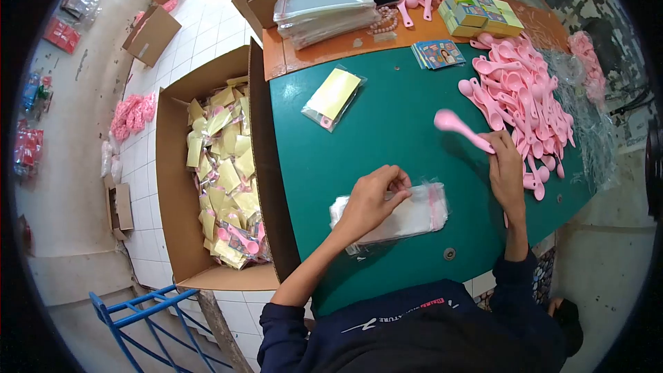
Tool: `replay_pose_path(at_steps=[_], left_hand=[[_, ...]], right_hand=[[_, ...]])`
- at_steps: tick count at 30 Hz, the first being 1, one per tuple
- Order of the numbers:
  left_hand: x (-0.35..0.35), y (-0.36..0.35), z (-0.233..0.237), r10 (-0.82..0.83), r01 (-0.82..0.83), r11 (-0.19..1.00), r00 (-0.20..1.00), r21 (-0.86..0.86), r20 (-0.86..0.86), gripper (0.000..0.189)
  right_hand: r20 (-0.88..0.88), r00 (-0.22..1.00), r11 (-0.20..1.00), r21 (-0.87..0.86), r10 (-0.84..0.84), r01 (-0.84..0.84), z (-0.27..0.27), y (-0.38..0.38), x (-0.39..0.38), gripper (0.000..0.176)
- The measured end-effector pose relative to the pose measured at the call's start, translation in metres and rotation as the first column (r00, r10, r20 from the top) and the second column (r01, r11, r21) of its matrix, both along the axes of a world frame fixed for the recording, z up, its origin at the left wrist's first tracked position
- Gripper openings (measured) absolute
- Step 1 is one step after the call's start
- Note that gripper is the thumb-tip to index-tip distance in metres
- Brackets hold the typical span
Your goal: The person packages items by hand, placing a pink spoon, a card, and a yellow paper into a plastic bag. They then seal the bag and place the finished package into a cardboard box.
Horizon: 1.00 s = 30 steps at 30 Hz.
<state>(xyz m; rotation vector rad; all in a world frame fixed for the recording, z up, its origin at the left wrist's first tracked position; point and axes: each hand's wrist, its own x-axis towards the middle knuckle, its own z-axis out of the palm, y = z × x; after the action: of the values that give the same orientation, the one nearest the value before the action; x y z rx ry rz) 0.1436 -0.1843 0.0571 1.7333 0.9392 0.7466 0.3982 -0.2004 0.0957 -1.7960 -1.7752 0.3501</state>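
In my right hand is a pink plastic spoon, gripped by its handle, its bowl pointing left and slightly blurred. A stack of clear plastic bags lies on the green table in front of me. Over this stack my left hand is closed, thumb and curled fingers at the upper edge of a bag; the exact contact is partly hidden. Farther back lies a filled bag with a yellow card and a bit of pink inside. A large heap of pink spoons spreads beyond my right hand.
Left of the table stands a cardboard box full of packed bags. Printed cards, card stacks, more clear bags and a bead bracelet sit at the back. A blue metal frame is at lower left.
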Motion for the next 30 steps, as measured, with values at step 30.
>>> replay_pose_path(at_steps=[30], left_hand=[[-0.017,0.021,0.032,0.064,0.063,0.947,0.924,-0.316,0.378,0.038]], right_hand=[[-0.325,0.800,0.854,0.050,0.505,-0.519,0.048,0.034,-0.066,0.013]])
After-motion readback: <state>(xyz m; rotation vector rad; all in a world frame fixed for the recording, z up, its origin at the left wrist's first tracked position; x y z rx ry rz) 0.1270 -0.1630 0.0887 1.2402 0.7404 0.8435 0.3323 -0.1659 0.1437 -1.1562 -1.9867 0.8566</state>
